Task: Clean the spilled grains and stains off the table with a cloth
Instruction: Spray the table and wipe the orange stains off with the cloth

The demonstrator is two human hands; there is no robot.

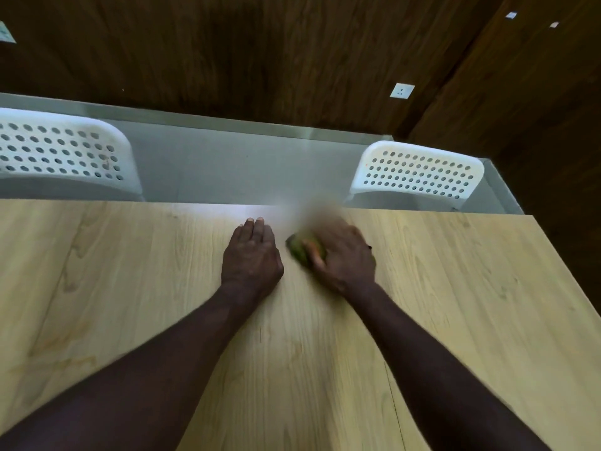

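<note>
The left hand (252, 255) lay flat on the table (130, 288), fingers straight and close together, holding nothing. Just beside it, the right hand (344, 258) was curled over a bunched green-and-orange cloth (303, 250) near the table's far edge, pressing it against the surface; its fingertips were lost in blur. The tabletop was smooth, pale and wood-grained. Beyond it stood two white plastic chairs (58, 154) (419, 174) with rounded, perforated backs, on a grey floor (227, 164) before a dark wood-panelled wall (260, 43).
</note>
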